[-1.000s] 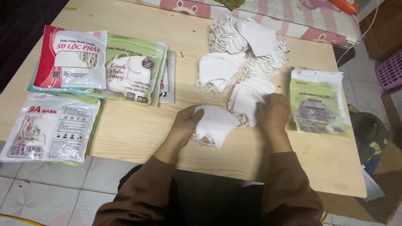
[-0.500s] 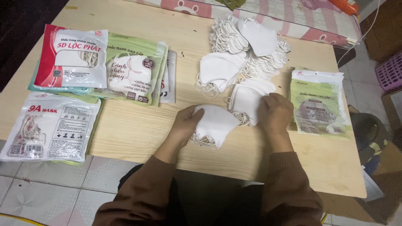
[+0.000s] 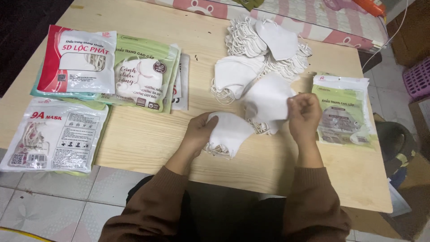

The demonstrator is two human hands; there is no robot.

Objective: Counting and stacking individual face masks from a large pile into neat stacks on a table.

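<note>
The left hand rests on a small stack of white masks near the front edge of the desk, its fingers curled over the stack's left side and holding it down. The right hand is raised a little to the right, fingers pinched on the edge of a single mask lifted off a second low stack just behind the first. Both sleeves are brown.

Behind these lie two more heaps: a folded pile with its ear loops trailing to the left, and a larger, looser heap further back, loops spilling all round. Just right of the right hand lies a green packet, flat, its printed face up.

On the left half of the desk sit more packets, well apart from the hands: a red-and-white one at the back, overlapping a teal one beneath; a green-and-white one beside it, lying on several others fanned out to the right; and a white one at the front left corner, overhanging the edge.

The desk is pale wood with plain grain. Below it shows a floor of grey tiles. Beyond the far edge runs a bed with a pink striped cover, and at far right stands a purple basket.
</note>
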